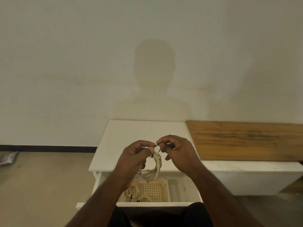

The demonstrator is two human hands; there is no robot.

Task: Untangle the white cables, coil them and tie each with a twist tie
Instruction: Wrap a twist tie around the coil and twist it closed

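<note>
Hands work above the white table: the left hand grips the coiled white cable, the right hand pinches the thin brown twist tie.

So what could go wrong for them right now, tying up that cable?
The twist tie is only pinched at its ends by the left hand and right hand; it could slip loose. Then the coiled white cable might spring open and drop into the open drawer below.

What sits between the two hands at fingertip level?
In the head view, the twist tie spans from left hand to right hand, above the coiled white cable.
</note>
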